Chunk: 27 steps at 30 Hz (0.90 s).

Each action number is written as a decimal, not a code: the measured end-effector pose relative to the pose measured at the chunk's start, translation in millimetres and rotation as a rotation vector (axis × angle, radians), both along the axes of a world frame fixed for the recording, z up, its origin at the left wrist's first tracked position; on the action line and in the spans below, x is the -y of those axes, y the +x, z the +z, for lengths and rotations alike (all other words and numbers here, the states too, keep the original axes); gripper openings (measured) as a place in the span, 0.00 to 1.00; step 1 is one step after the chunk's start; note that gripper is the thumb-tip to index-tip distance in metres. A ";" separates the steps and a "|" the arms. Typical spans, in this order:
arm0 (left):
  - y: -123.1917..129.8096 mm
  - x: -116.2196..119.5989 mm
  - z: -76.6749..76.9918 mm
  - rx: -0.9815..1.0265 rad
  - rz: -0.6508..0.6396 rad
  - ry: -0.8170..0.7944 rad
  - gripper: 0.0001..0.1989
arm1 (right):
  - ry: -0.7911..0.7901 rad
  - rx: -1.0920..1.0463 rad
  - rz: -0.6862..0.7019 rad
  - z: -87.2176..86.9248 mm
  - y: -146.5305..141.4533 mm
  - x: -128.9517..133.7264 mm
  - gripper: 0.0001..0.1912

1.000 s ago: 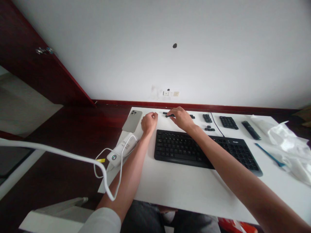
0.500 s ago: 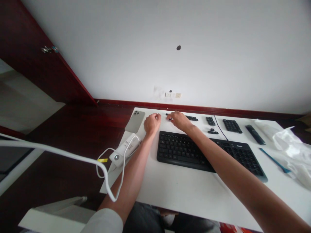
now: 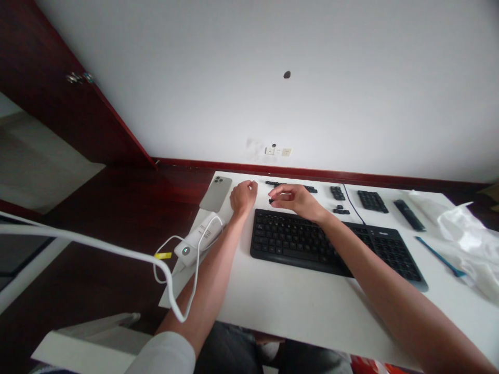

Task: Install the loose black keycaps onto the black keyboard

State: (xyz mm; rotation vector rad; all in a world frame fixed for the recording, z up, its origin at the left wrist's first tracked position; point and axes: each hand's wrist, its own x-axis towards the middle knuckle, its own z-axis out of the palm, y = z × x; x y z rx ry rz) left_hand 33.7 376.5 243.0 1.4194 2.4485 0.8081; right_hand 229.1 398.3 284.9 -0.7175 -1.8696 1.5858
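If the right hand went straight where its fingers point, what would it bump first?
Probably the left hand; the right hand, pinching a key, points toward it, though depth is unclear.

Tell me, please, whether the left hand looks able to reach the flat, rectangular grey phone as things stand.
Probably yes: the left hand is beside the phone, with nothing visible between them, though it looks curled.

Pale grey sleeve (image 3: 166, 356), dark legwear (image 3: 230, 349), bare hands.
The sleeve is plain, its rounded hem ending above the left forearm (image 3: 210, 280); below it the left hand (image 3: 242, 198) is bare. The right forearm (image 3: 374, 270) and right hand (image 3: 298, 202) are uncovered too. Under the near edge of the table (image 3: 268, 301), the legwear looks charcoal, lighter toward the right, its length hidden.
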 end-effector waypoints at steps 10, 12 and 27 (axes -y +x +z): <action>-1.1 0.2 -4.1 -0.029 -0.017 0.030 0.21 | -0.318 -0.272 0.159 26.9 4.0 18.4 0.12; -1.4 0.2 -4.6 -0.030 -0.024 0.041 0.21 | -0.343 -0.297 0.192 29.7 5.2 19.2 0.13; -0.8 0.1 -4.1 -0.031 -0.020 0.076 0.20 | -0.371 -0.273 0.317 30.0 12.2 17.8 0.16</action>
